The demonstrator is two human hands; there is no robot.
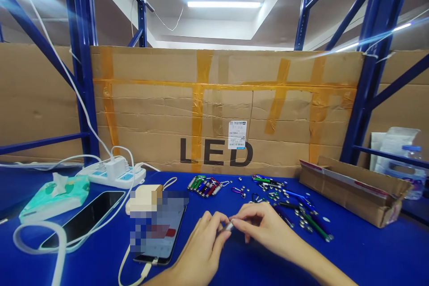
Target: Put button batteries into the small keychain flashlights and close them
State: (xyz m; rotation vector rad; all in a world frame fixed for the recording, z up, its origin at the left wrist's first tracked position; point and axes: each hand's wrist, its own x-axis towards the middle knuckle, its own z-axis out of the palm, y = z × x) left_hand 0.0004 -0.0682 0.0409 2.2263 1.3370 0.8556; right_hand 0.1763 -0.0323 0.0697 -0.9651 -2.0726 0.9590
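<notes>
Blue table (368,250): silver piece (229,227) pinched between both hands' fingertips (224,222).

The blue counter (368,250) carries a tissue pack (55,194) and a white power strip (114,175) at the left. Nearer the middle lie a dark phone (83,221) and a second phone (161,232). A row of small coloured torches (205,186) lies toward the back, with scattered loose parts (295,214) and an open cardboard box (351,190) to the right.

Your L hand (201,246) & R hand (264,228) meet at near centre, fingertips pinched together. R forearm angles in from near right.
</notes>
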